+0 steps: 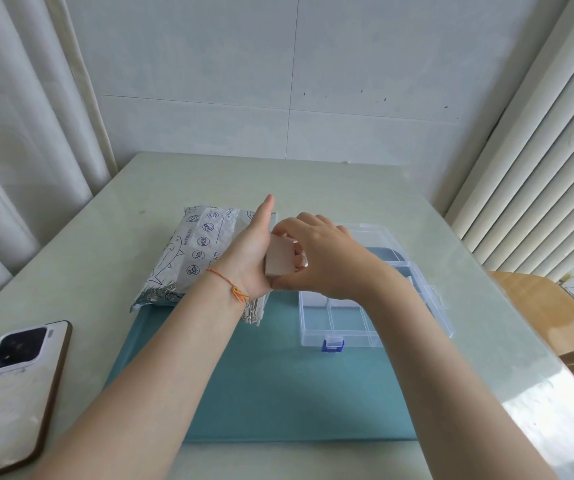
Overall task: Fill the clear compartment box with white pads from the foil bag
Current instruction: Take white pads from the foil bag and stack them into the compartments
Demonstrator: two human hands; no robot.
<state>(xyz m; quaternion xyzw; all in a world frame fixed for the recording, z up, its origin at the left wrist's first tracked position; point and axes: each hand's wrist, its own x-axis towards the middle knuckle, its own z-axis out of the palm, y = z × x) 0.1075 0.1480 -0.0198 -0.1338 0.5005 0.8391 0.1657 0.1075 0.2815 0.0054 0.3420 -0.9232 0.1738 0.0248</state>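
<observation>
A stack of white pads is held up between both hands above the blue mat. My left hand cradles the stack from the left, thumb pointing up. My right hand pinches it from the right with curled fingers. The silver foil bag with blue printing lies behind my left wrist, partly hidden by it. The clear compartment box sits open on the right of the mat under my right forearm, lid folded back, with a blue latch at its front.
A blue mat covers the middle of the pale green table. A phone lies face down at the left front. A wooden chair stands off the table's right side. Curtains hang left, a wall is behind.
</observation>
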